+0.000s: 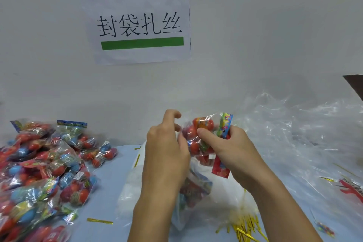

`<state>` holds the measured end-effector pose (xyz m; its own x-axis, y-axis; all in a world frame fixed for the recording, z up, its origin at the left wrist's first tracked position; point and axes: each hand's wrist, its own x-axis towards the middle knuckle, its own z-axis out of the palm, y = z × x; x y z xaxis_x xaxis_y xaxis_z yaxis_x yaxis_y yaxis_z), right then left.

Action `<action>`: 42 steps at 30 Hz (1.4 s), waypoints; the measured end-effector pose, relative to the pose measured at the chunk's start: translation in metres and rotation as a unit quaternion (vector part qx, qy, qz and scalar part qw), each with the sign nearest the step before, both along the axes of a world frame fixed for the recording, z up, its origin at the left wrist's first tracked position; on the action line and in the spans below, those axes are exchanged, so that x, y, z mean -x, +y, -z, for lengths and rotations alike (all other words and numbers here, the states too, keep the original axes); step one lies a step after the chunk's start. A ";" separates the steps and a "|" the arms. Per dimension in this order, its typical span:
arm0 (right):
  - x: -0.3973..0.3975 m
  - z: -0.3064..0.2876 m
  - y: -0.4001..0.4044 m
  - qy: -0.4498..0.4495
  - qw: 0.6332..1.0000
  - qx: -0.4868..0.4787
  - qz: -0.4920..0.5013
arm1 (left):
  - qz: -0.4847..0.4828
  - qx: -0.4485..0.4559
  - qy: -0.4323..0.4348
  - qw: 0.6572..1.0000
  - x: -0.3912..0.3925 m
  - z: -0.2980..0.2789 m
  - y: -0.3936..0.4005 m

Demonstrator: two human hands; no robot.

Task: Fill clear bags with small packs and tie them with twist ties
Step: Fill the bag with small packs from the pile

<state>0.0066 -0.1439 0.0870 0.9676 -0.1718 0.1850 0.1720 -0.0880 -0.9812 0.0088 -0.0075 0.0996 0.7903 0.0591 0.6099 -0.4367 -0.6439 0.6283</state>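
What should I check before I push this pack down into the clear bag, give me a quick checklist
1. Right hand grips the small pack: ok.
2. Left hand holds the clear bag at its mouth: ok.
3. Bag mouth wide enough: cannot tell.
4. Packs already inside the bag: ok.
5. Gold twist ties within reach, bottom right: ok.
6. More packs in the pile at left: ok.

Pile of filled packs (39,173) cut by left edge; red-printed wrapper (351,190) cropped at right edge.
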 end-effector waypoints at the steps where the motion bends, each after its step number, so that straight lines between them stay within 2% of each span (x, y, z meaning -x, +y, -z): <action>1: 0.000 0.000 0.000 0.003 1.000 0.013 -0.026 | -0.022 0.018 -0.003 1.000 0.000 0.000 0.000; 5: 0.005 -0.001 0.002 0.019 0.989 0.063 -0.130 | -0.061 0.048 -0.016 0.997 0.003 -0.003 0.002; 8: 0.009 -0.001 0.008 0.042 0.977 0.115 -0.173 | 0.025 0.064 -0.023 0.997 0.006 -0.007 -0.006; 12: 0.011 0.000 0.013 0.036 0.978 0.130 -0.158 | 0.105 0.032 -0.030 0.993 0.013 -0.007 -0.024; 16: 0.009 0.000 0.008 0.034 0.986 0.027 -0.160 | 0.142 0.056 -0.015 0.988 0.014 -0.004 -0.027; 19: 0.007 0.003 0.006 0.055 0.980 -0.035 -0.189 | 0.061 0.039 -0.038 0.997 0.011 -0.004 -0.024; 23: 0.002 0.008 0.009 0.081 0.971 -0.103 -0.198 | -0.025 -0.001 0.089 0.996 0.008 -0.005 -0.019; 25: -0.001 0.011 0.010 0.082 0.964 -0.134 -0.216 | -0.027 -0.017 0.083 0.996 0.006 -0.003 -0.016; 28: 0.000 0.012 0.012 0.098 0.951 -0.130 -0.262 | 0.016 -0.015 0.032 0.999 0.003 -0.003 -0.014; 30: 0.000 0.016 0.015 0.105 0.946 -0.103 -0.290 | 0.056 -0.059 0.033 0.996 0.005 -0.004 -0.016; 32: 0.002 0.015 0.015 0.107 0.934 -0.125 -0.318 | 0.093 -0.093 0.034 0.991 0.008 -0.003 -0.019; 33: 0.004 0.014 0.016 0.105 0.924 -0.154 -0.334 | 0.114 -0.092 0.028 0.989 0.010 -0.003 -0.022; 35: 0.007 0.006 0.014 0.098 0.884 -0.281 -0.360 | 0.160 -0.071 0.007 0.984 0.014 -0.004 -0.028; 36: 0.011 0.003 0.019 0.080 0.879 -0.301 -0.361 | 0.179 -0.064 -0.007 0.982 0.015 -0.004 -0.031; 38: 0.011 0.011 0.018 0.018 0.890 -0.344 -0.300 | 0.203 -0.066 -0.026 0.977 0.016 -0.002 -0.038; 39: 0.013 0.014 0.017 -0.024 0.863 -0.410 -0.294 | 0.211 -0.066 -0.031 0.975 0.016 -0.001 -0.041; 40: 0.013 0.009 0.013 -0.067 0.848 -0.435 -0.296 | 0.219 -0.061 -0.034 0.973 0.016 0.000 -0.044; 41: 0.010 0.004 0.007 -0.060 0.837 -0.453 -0.302 | 0.224 -0.049 -0.037 0.973 0.016 0.002 -0.046; 42: 0.007 0.008 0.004 -0.062 0.838 -0.473 -0.265 | 0.228 -0.037 -0.042 0.972 0.017 0.003 -0.047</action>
<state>0.0000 -0.1395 0.0792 0.9376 0.1501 0.3138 0.0461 0.8405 -0.5399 -0.0078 -0.0549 0.0965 0.6708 -0.3315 0.6634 -0.7353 -0.4138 0.5367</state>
